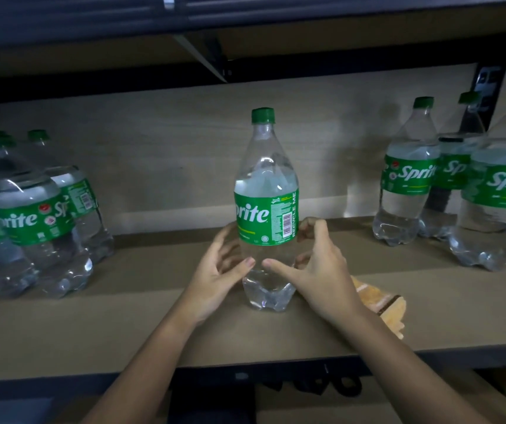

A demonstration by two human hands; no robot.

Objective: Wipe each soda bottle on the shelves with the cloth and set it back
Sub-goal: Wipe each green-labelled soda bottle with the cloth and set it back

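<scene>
**Bottle standing mid-shelf, both hands loosely around it**

While the centre bottle (266, 209) is standing upright on the shelf (153, 325), both hands are framing its lower half. The left hand (215, 276) is sitting just left of the bottle, fingers spread and loosely bent, thumb tip lying at the clear wall below the label. The right hand (322, 270) is sitting just right of it, fingers half curled near the label edge, thumb reaching toward the same spot. Neither hand is closing firmly; whether the fingertips are actually touching the plastic cannot be told. The cloth (380, 307), orange, is lying on the shelf just right of the bottle, partly under the right wrist. Further bottles are standing well left (28, 228) and well right (407, 185) of the centre bottle.
</scene>
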